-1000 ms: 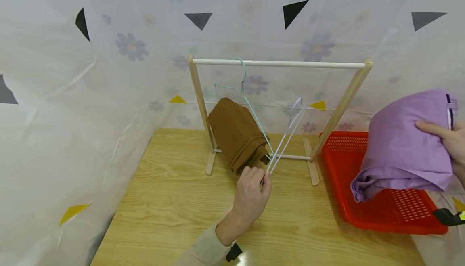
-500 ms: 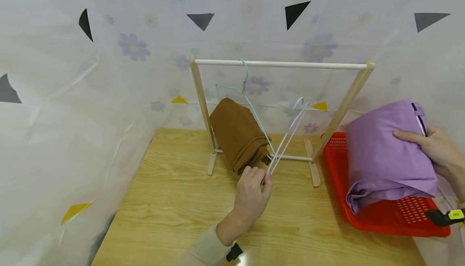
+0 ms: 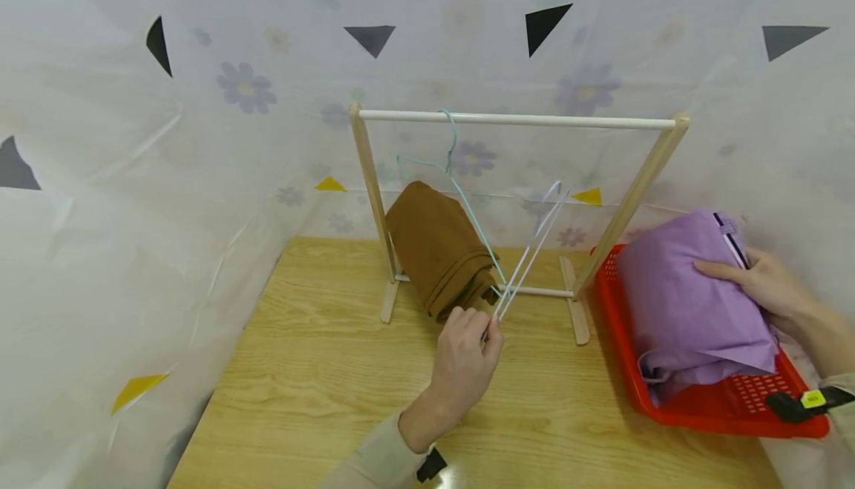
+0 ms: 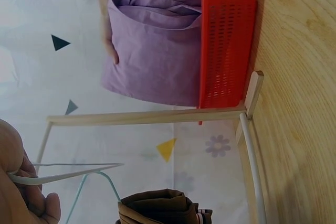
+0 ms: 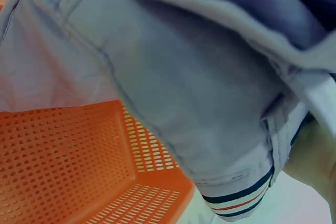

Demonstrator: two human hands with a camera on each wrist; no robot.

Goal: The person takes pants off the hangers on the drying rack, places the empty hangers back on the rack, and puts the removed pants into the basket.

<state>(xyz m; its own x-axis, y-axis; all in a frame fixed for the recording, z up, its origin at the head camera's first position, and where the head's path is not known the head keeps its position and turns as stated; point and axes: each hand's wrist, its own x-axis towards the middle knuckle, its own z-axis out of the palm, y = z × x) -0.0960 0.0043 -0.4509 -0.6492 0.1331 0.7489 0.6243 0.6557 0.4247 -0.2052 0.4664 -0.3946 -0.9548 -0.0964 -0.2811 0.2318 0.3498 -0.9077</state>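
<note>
Above the middle of the bench (image 3: pixel 320 385), the left hand (image 3: pixel 464 352), fingers curled tight, gripped a white hanger (image 4: pixel 58 177), apparently to steady it, hook away. At the bench's right edge, the right hand (image 3: pixel 768 289) pinched the purple cloth (image 3: pixel 695 303) under its thumb; its lower part dipped into the red basket (image 3: pixel 721 420), probably for support, well right of the left hand.

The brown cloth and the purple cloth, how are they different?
The brown cloth is brown, while the purple cloth is light purple. The brown cloth is on the teal hanger, but the purple cloth is held by the right hand at the red basket. In the head view, the purple cloth looks bigger than the brown cloth. Both are folded.
</note>
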